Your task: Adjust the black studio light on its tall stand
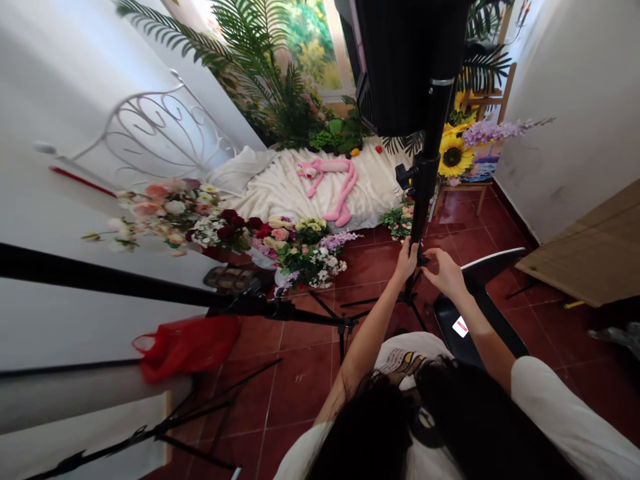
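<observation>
A black light stand (424,190) rises in front of me, with a large black fixture (400,67) at its top. Around the lower part of its pole, my left hand (407,261) is closed. On the pole's right side, my right hand (445,272) has its thumb and index finger pinched at a small dark knob (421,258). The fingertips partly hide that knob. Another black knob (405,176) sticks out from the pole higher up, with no hand on it.
Beyond the stand, a pink plush toy (330,168) lies on a cream blanket (280,183) edged with flowers (280,235). A second black stand (190,293) crosses the left. A black chair (493,313) is near my right arm; a red bag (187,343) hangs left.
</observation>
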Demonstrator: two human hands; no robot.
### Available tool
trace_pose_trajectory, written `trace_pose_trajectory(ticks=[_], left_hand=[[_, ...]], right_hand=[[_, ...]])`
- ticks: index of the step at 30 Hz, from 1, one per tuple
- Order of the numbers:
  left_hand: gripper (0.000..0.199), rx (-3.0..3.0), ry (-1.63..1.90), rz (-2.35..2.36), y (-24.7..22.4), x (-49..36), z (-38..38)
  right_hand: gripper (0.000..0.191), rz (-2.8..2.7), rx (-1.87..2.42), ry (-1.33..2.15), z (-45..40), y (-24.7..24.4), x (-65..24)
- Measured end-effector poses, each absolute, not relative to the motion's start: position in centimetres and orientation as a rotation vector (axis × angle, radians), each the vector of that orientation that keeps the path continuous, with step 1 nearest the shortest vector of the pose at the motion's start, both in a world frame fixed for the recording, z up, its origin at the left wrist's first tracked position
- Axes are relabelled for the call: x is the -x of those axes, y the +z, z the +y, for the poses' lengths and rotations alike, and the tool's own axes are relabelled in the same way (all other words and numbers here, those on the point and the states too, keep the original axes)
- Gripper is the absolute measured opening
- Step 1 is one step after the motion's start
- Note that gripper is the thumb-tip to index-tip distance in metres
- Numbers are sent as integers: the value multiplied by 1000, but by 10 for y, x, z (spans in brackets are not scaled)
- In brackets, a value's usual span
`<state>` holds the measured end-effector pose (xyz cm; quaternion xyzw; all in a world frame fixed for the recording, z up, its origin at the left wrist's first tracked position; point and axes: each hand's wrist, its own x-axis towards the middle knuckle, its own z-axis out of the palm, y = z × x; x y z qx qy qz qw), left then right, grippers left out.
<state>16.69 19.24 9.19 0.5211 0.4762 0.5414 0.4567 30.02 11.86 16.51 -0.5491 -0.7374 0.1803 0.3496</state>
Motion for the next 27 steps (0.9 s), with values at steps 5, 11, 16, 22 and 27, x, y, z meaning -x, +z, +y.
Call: trace_pose_trajectory(ticks=[5,11,16,22,27], left_hand=[[49,-1322,1299,1150,98,-164,191],[47,-1332,1211,1200,108,-160,188],[48,-1333,1236,1126,105,-160,189],[50,-1333,1234,1125,103,-160,190],[53,-1329,1259,1095,102,-159,190]], right_hand=[[43,-1687,1497,586,122,166,-293],[46,-1470,1430,761,121,153,-287],[41,-1320,1454,690,116,142,-271],[40,-1160,1466,700,118,133,-263],[38,-1241,1495,653,120,137,-263]])
